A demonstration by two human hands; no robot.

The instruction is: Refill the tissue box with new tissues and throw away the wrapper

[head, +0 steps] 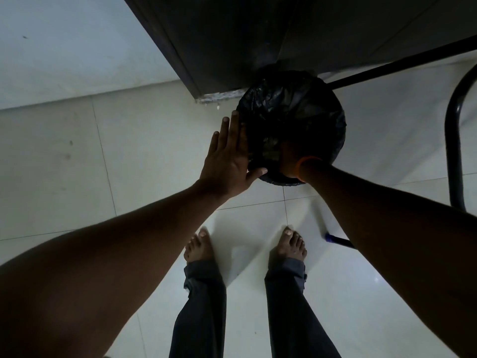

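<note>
1. The wrapper itself isn't something I can make out. If it's anywhere, it's down in the dark of the bin (291, 120), a round one lined with a black bag, sitting on the floor tiles (144, 140) right against the corner of a dark cabinet (219, 42).
2. Your right hand (290, 161) is plunged into the bin's mouth past the wrist. It's too dark in there to tell whether the fingers are closed on anything or spread.
3. There's an orange band (308, 164) on that wrist, right at the bin's near rim.
4. Your left hand (228, 156) is flat and fully open, fingers straight and together, pressed against the bin's left side with the thumb under the near edge. It's gripping nothing.
5. Your bare feet (200, 245) stand just short of the bin.
6. A blue pen-like thing (335, 239) lies on the tiles by your right foot, partly hidden under your forearm.
7. A black metal chair frame (454, 140) curves along the right edge.
</note>
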